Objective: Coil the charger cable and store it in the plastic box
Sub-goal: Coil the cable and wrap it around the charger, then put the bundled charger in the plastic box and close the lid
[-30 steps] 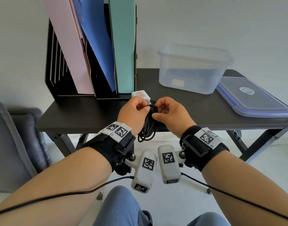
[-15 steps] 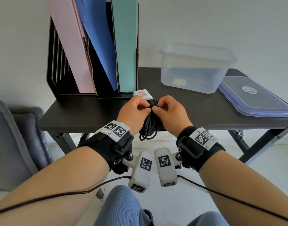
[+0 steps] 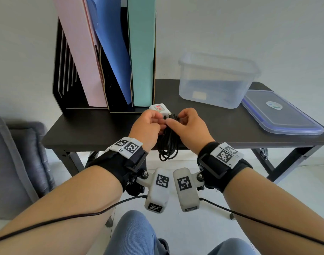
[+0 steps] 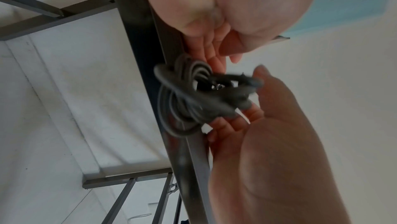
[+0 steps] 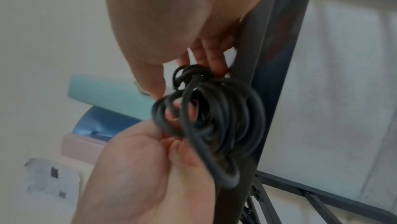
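The black charger cable (image 3: 168,142) is wound into a loose bundle that hangs between my hands at the table's front edge. Its white plug (image 3: 159,109) sticks up above my left hand. My left hand (image 3: 150,124) grips the top of the bundle just below the plug. My right hand (image 3: 185,124) pinches the cable's top from the other side, thumb across it. The left wrist view shows the blurred cable loops (image 4: 193,95) under my left hand (image 4: 221,58). In the right wrist view the cable loops (image 5: 214,117) hang below my right hand (image 5: 193,75). The clear plastic box (image 3: 218,80) stands open at the back right.
The box's lid (image 3: 280,115) lies flat at the right end of the black table (image 3: 95,129). A black file rack (image 3: 65,70) with pink, blue and teal folders stands at the back left. A grey chair (image 3: 14,159) is at my left.
Both hands have shifted a little forward over the table edge with the bundle. My right thumb has moved across the top of the coil, and the plug shows more clearly.
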